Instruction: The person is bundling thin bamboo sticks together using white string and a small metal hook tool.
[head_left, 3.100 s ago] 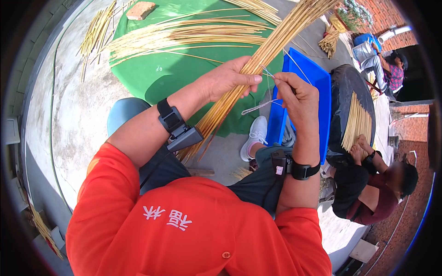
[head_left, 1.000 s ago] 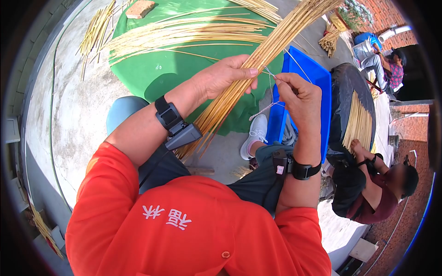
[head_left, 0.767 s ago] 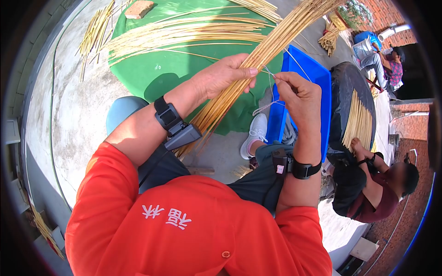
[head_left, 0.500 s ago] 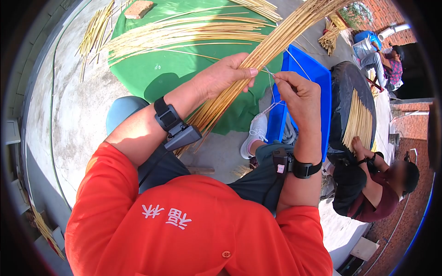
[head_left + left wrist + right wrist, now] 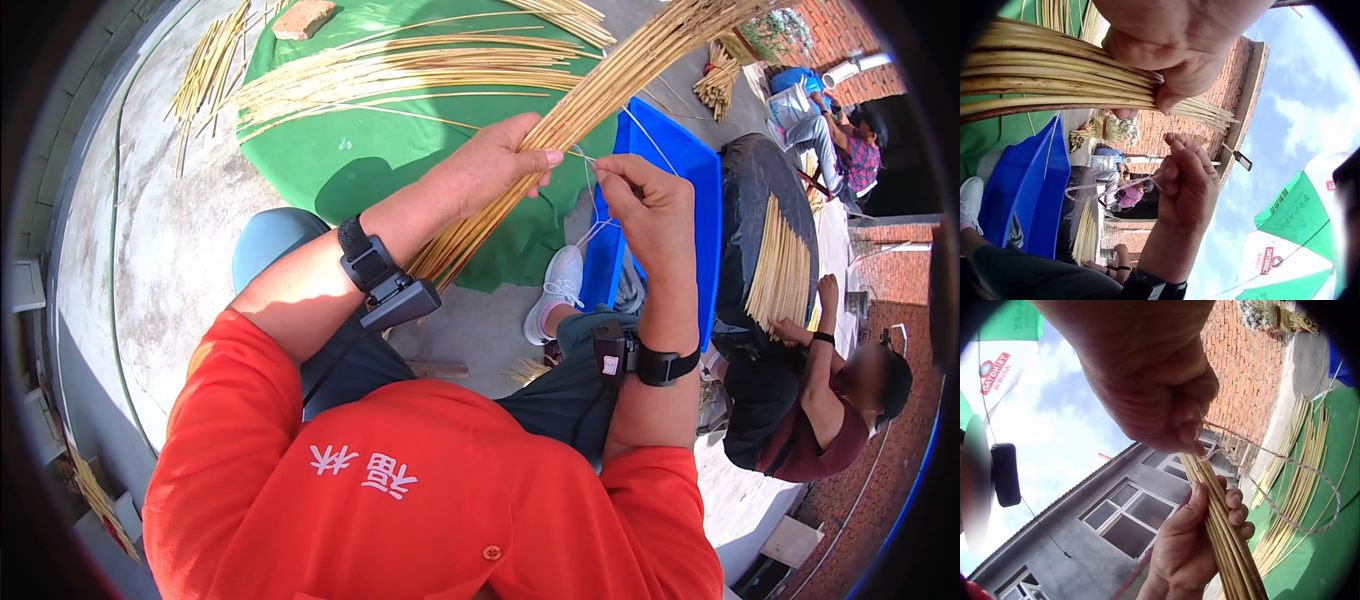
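Note:
A long bundle of thin yellow-brown stalks (image 5: 590, 100) slants across the head view, splaying at its upper end. My left hand (image 5: 490, 165) grips it around the middle, thumb on top. A pale twine (image 5: 583, 153) runs from the bundle to my right hand (image 5: 652, 212), which pinches it between thumb and fingertips just right of the stalks. A slack twine loop (image 5: 1335, 503) hangs from the right hand, plain in the right wrist view. In the left wrist view, the right hand (image 5: 1188, 181) holds the twine stretched close to the left thumb.
More stalks (image 5: 420, 75) lie on a green cloth (image 5: 330, 150) ahead, near a brick (image 5: 304, 20). A blue bin (image 5: 705, 200) stands to the right. Beyond it, a seated person (image 5: 815, 410) works at stalks on a black-covered surface (image 5: 745, 170).
The twine loop, earlier swung out to the left, now hangs below the right hand. Both hands keep their hold with slight shifts. The seated person has lifted one hand off the stalks.

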Motion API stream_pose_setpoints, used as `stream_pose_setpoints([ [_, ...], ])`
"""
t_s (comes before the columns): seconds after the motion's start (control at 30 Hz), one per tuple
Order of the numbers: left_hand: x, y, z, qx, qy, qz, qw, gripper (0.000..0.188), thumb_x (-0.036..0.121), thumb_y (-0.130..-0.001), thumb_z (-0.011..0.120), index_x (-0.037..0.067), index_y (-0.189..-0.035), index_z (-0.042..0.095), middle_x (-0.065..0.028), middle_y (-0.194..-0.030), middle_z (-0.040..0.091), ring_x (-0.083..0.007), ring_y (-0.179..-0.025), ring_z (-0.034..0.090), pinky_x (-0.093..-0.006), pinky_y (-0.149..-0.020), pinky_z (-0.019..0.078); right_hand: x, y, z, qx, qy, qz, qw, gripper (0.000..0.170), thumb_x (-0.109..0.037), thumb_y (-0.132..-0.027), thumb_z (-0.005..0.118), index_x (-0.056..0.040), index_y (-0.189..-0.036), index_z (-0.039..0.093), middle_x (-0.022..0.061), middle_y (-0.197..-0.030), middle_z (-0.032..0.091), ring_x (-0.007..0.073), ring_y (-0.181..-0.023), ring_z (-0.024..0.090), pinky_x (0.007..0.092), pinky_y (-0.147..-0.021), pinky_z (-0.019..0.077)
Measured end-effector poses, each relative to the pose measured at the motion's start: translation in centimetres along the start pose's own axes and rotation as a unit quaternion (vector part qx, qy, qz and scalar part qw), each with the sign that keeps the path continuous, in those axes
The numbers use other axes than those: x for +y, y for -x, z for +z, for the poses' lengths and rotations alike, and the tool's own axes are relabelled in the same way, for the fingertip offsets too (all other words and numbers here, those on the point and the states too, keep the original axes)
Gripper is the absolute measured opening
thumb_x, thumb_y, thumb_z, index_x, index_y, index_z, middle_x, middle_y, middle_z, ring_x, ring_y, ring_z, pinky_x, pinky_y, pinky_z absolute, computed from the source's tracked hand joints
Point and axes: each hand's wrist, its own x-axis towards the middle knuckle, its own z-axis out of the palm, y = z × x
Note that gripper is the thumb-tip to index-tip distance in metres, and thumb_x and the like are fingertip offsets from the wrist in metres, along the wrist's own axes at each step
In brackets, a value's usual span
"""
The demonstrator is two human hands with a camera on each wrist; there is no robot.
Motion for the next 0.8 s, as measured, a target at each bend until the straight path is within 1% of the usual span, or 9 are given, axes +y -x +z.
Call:
stream_pose_setpoints([
  [0.13,0.24,0.16,-0.07,0.005,-0.02,0.004,1.0,0.022,0.025,-0.089,0.054,0.006,-0.1,0.05,-0.0008,-0.074,0.053,-0.0094,-0.066,0.051,-0.0234,-0.061,0.043,-0.05,-0.11,0.08,-0.007,-0.022,0.015,1.0,0.013,-0.007,-0.078,0.06,0.0006,-0.084,0.066,0.0081,-0.061,0.061,0.0083,-0.054,0.054,0.0239,-0.05,0.0425],
  [0.23,-0.1,-0.02,-0.18,0.004,-0.015,0.006,1.0,0.022,0.025,-0.089,0.054,0.006,-0.1,0.05,-0.0008,-0.074,0.053,-0.0094,-0.066,0.051,-0.0234,-0.061,0.0428,0.19,-0.17,0.25,-0.01,-0.034,0.009,0.999,0.012,-0.008,-0.078,0.06,0.0008,-0.084,0.066,0.0069,-0.061,0.061,0.0075,-0.054,0.053,0.0236,-0.05,0.042],
  [0.37,0.17,0.21,-0.1,0.006,-0.028,0.002,1.0,0.021,0.024,-0.089,0.054,0.006,-0.099,0.051,-0.0008,-0.074,0.053,-0.0092,-0.067,0.051,-0.0233,-0.061,0.0427,0.14,-0.22,0.34,-0.013,-0.027,0.01,1.0,0.012,-0.008,-0.078,0.06,0.0012,-0.084,0.066,0.0072,-0.061,0.061,0.0075,-0.054,0.053,0.0239,-0.05,0.042],
  [0.47,-0.02,0.13,-0.16,0.009,-0.04,0.003,0.999,0.022,0.025,-0.089,0.054,0.006,-0.1,0.051,-0.0011,-0.074,0.053,-0.0093,-0.067,0.051,-0.0234,-0.062,0.0434,0.26,-0.2,0.46,-0.007,-0.042,0.006,0.999,0.012,-0.007,-0.078,0.06,0.0012,-0.083,0.066,0.0044,-0.059,0.059,0.0055,-0.054,0.051,0.0227,-0.049,0.0409],
  [0.53,-0.24,-0.13,-0.27,-0.011,0.076,-0.019,0.997,0.023,0.024,-0.089,0.054,0.006,-0.102,0.053,-0.0024,-0.075,0.055,-0.01,-0.066,0.053,-0.0233,-0.06,0.0448,0.12,-0.16,0.44,-0.01,-0.073,0.028,0.997,0.009,-0.007,-0.081,0.061,-0.0013,-0.086,0.067,-0.0039,-0.058,0.053,0.0017,-0.05,0.045,0.0178,-0.045,0.0341],
  [0.57,-0.2,-0.24,-0.53,-0.011,0.076,-0.019,0.997,0.023,0.024,-0.089,0.054,0.006,-0.102,0.053,-0.0024,-0.075,0.055,-0.01,-0.066,0.053,-0.0233,-0.06,0.0448,0.12,-0.24,0.52,-0.01,-0.073,0.028,0.997,0.009,-0.007,-0.081,0.061,-0.0013,-0.086,0.067,-0.0039,-0.058,0.053,0.0017,-0.05,0.045,0.0178,-0.045,0.0341],
  [0.63,-0.07,-0.33,-0.93,-0.048,0.163,-0.064,0.983,0.024,0.024,-0.089,0.054,0.005,-0.103,0.054,-0.004,-0.075,0.057,-0.0109,-0.064,0.054,-0.0232,-0.058,0.0459,0.14,-0.28,0.55,-0.007,-0.076,0.035,0.996,0.009,-0.007,-0.081,0.061,-0.0017,-0.085,0.067,-0.004,-0.058,0.053,0.0017,-0.05,0.045,0.0179,-0.045,0.0343],
  [0.77,-0.05,-0.41,-0.84,-0.053,0.167,-0.06,0.983,0.023,0.024,-0.089,0.054,0.005,-0.103,0.055,-0.0048,-0.075,0.058,-0.0112,-0.063,0.055,-0.0231,-0.057,0.0462,0.0,-0.18,0.57,0.002,-0.062,0.023,0.998,0.009,-0.007,-0.081,0.061,-0.0015,-0.085,0.067,-0.0043,-0.058,0.052,0.0016,-0.05,0.045,0.018,-0.044,0.0343],
  [0.8,-0.04,-0.41,-0.68,-0.044,0.154,-0.054,0.986,0.023,0.024,-0.089,0.054,0.005,-0.103,0.055,-0.0047,-0.075,0.058,-0.0111,-0.063,0.055,-0.0231,-0.057,0.0459,-0.06,-0.07,0.57,0.006,-0.038,0.006,0.999,0.009,-0.007,-0.081,0.061,-0.0014,-0.085,0.067,-0.0044,-0.058,0.052,0.0016,-0.05,0.045,0.018,-0.045,0.0344],
])
